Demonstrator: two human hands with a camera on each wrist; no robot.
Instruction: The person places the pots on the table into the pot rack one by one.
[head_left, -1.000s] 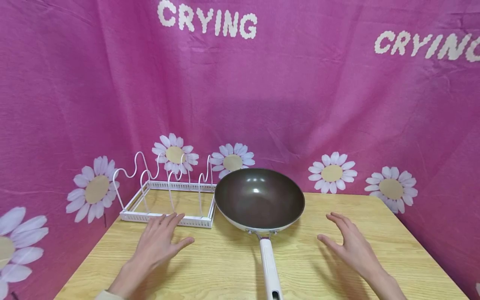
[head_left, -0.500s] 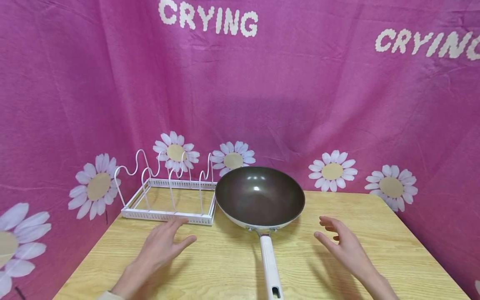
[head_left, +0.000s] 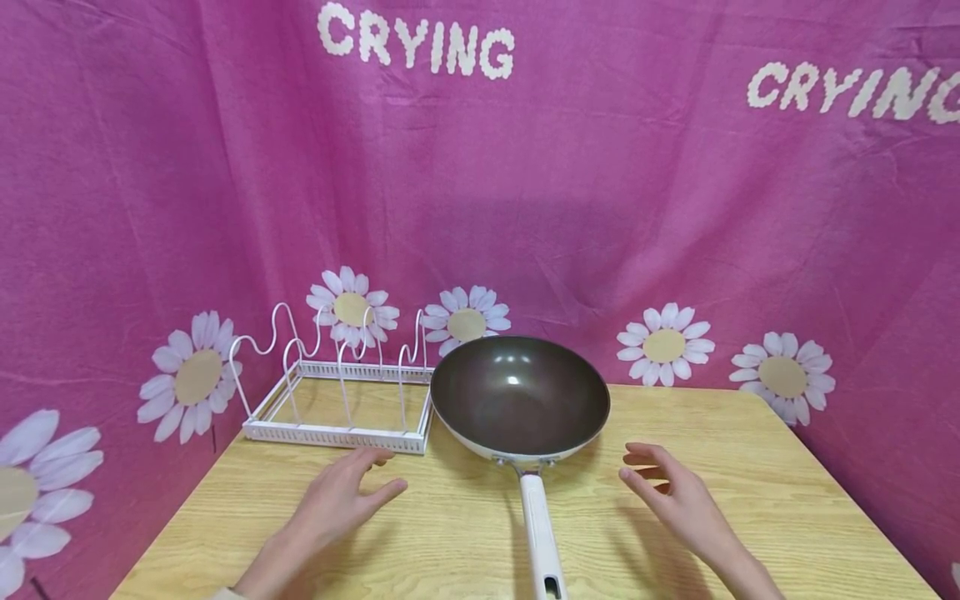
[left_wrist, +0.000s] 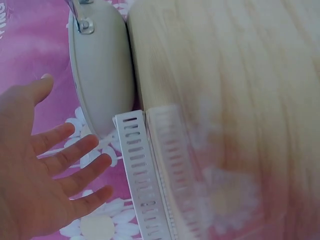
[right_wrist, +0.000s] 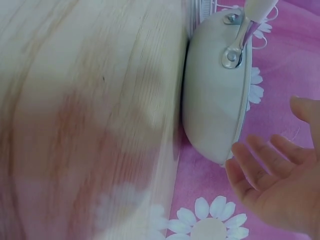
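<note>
A deep frying pan [head_left: 521,396] with a dark inside, a cream outside and a white handle [head_left: 542,533] rests on the table, its handle toward me. To its left, my left hand [head_left: 333,504] hovers over the wood in front of the white wire rack [head_left: 337,435], holding nothing. My right hand [head_left: 678,500] is held to the right of the pan, apart from it, fingers loosely bent around nothing. In the left wrist view the fingers [left_wrist: 75,155] are spread. The right wrist view shows the pan's riveted side [right_wrist: 215,90] beyond loosely curved fingers [right_wrist: 255,165].
The rack, with several wavy upright dividers, stands at the back left, right beside the pan. A light wooden table [head_left: 750,483] lies under everything. Behind and at both sides hangs a magenta cloth [head_left: 562,208] with daisies and white lettering.
Both hands have drawn a little inward toward the pan and slightly back toward me. The right fingers have bent somewhat more. Pan and rack stay where they were.
</note>
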